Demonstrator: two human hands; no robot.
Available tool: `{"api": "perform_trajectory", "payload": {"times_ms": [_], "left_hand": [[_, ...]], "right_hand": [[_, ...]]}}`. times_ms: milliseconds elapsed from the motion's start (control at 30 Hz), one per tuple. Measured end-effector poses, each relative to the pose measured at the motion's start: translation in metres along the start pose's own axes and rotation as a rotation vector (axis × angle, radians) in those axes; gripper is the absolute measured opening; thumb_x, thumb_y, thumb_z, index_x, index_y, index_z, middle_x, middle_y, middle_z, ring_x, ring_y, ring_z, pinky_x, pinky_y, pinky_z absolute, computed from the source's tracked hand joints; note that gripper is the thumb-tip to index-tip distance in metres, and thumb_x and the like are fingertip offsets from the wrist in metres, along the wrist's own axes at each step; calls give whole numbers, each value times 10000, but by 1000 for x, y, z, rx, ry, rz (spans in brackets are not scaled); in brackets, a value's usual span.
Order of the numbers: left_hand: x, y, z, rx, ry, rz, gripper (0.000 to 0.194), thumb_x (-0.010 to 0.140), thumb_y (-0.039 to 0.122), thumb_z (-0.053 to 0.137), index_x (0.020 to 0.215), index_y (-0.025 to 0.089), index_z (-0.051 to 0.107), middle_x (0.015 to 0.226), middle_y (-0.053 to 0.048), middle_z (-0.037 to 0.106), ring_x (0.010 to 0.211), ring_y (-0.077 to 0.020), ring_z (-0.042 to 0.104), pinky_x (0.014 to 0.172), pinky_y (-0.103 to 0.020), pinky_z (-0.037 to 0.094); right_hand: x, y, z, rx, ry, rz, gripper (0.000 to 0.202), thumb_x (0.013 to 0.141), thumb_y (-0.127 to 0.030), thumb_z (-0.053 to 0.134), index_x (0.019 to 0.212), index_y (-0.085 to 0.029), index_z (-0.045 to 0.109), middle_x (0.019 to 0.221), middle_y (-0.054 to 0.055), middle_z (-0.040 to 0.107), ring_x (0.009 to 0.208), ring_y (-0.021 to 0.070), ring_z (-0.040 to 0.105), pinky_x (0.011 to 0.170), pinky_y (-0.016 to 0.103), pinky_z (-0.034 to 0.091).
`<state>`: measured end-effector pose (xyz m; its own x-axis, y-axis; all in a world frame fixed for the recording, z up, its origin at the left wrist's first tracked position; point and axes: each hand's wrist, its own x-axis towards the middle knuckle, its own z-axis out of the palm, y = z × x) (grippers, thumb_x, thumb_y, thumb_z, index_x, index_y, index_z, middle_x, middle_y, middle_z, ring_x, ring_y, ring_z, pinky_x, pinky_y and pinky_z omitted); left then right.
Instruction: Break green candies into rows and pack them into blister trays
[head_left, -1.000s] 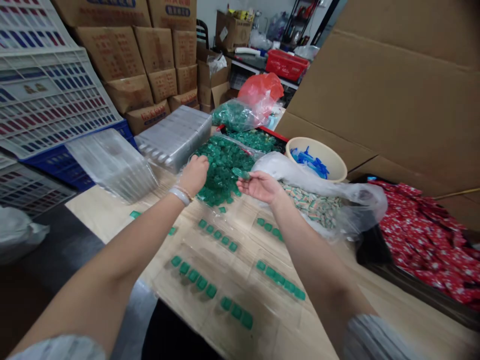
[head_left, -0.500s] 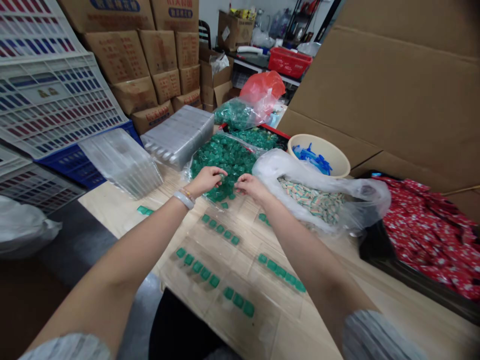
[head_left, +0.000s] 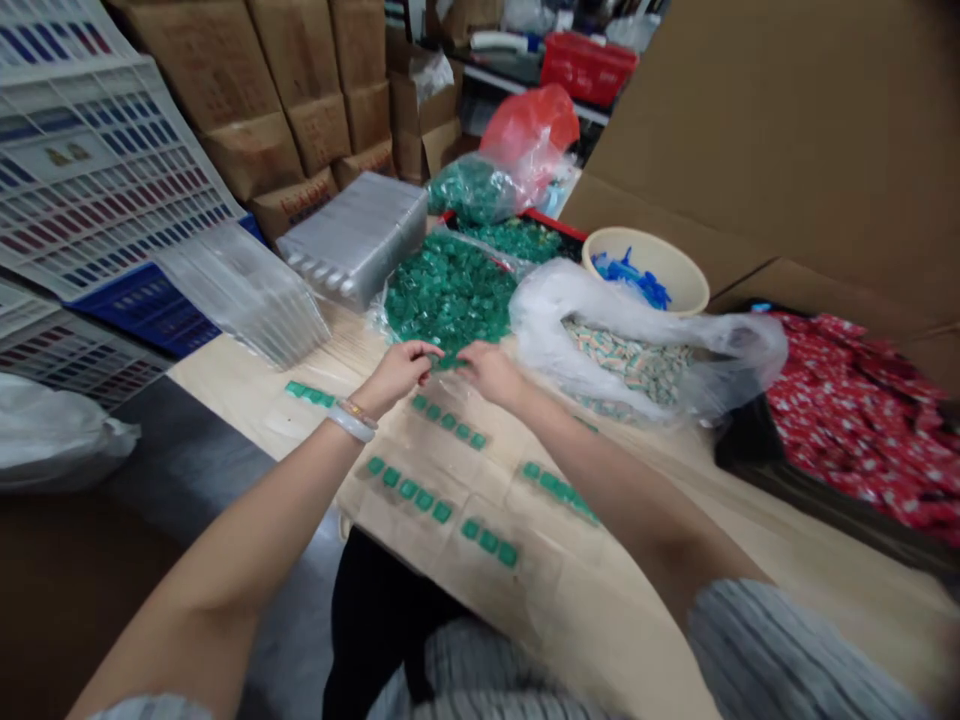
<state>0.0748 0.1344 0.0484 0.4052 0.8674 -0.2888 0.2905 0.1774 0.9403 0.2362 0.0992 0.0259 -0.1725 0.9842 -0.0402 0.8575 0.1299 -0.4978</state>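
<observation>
My left hand (head_left: 403,372) is closed, thumb and index finger together, at the near edge of a heap of green wrapped pieces (head_left: 450,290). Close to its right, my right hand (head_left: 487,370) has its fingers pinched together over the same edge. What either hand holds is too small and blurred to make out. On the wooden table (head_left: 240,390), clear trays carry short rows of green pieces: one row (head_left: 450,422) just below my hands, another (head_left: 409,490) nearer me, one (head_left: 489,542) at the front and one (head_left: 559,490) beside my right forearm.
Stacked clear trays (head_left: 352,235) stand at the left, near white and blue crates (head_left: 142,310). To the right are a plastic bag of striped pieces (head_left: 630,355), a cream bowl (head_left: 682,270) with blue items, and a black bin of red packets (head_left: 847,420).
The camera view has tilted down, so the scene sits higher. Both hands have come closer together and nearer me, at the heap's front edge.
</observation>
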Motion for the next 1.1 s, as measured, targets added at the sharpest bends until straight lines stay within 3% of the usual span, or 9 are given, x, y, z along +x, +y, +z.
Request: {"api": "perform_trajectory", "payload": {"times_ms": [100, 167, 267, 367, 533, 667, 833, 967, 1100], "left_hand": [[-47, 2, 11, 55, -11, 75, 259, 633, 93, 479, 838, 173, 616, 544, 44, 494, 458, -65, 424, 448, -174, 338], [-85, -4, 22, 114, -144, 24, 239, 645, 110, 474, 797, 188, 642, 543, 35, 517, 474, -75, 438, 459, -181, 345], [-134, -26, 44, 115, -379, -124, 243, 667, 144, 476, 816, 197, 661, 574, 23, 566, 487, -85, 461, 471, -191, 364], [-161, -47, 70, 114, -433, -150, 277, 684, 144, 470, 881, 196, 657, 628, 17, 598, 502, -83, 477, 494, -194, 383], [-167, -65, 101, 218, -388, -40, 293, 699, 123, 455, 908, 180, 653, 700, 3, 634, 552, -97, 525, 556, -213, 427], [-170, -73, 106, 250, -359, 34, 269, 694, 113, 468, 875, 174, 657, 726, -10, 644, 589, -112, 545, 601, -239, 442], [-174, -55, 113, -87, -310, -164, 219, 690, 168, 539, 899, 145, 597, 710, -8, 636, 567, -96, 563, 594, -231, 445], [-173, -29, 139, -382, -495, -260, 183, 703, 267, 581, 814, 123, 555, 651, -20, 609, 580, -102, 581, 553, -209, 435], [-170, -21, 149, -299, -692, -198, 186, 725, 298, 566, 737, 113, 562, 636, -15, 581, 545, -77, 533, 553, -208, 418]], "right_hand": [[-62, -2, -21, 132, 151, 58, 178, 790, -271, 491, 890, -171, 600, 839, 45, 570, 783, 153, 522, 725, 274, 388], [-126, -8, -23, 207, 85, 73, 147, 790, -297, 495, 796, -193, 598, 773, 36, 562, 731, 150, 519, 690, 274, 400], [-219, -22, -1, 303, -21, 196, 137, 806, -273, 476, 777, -215, 597, 727, 42, 558, 707, 158, 524, 654, 278, 420], [-269, -32, 34, 261, 11, 280, 148, 817, -252, 461, 849, -215, 600, 809, 73, 569, 777, 181, 525, 711, 306, 433], [-265, -42, 63, 40, -3, 285, 181, 813, -203, 468, 910, -168, 618, 872, 106, 584, 844, 209, 516, 790, 338, 409], [-260, -44, 65, -92, -19, 298, 173, 776, -230, 542, 895, -152, 641, 866, 117, 591, 855, 236, 513, 770, 363, 401], [-277, -32, 36, 180, 378, 247, 306, 767, -328, 564, 1035, -182, 587, 869, 77, 581, 796, 187, 534, 731, 345, 431], [-278, -33, 3, 451, 505, 108, 227, 811, -303, 504, 997, -212, 596, 841, 40, 558, 763, 138, 538, 705, 297, 447], [-282, -36, 3, 605, 534, 173, 167, 772, -308, 557, 867, -180, 604, 761, 22, 533, 702, 126, 531, 630, 267, 449]]}}
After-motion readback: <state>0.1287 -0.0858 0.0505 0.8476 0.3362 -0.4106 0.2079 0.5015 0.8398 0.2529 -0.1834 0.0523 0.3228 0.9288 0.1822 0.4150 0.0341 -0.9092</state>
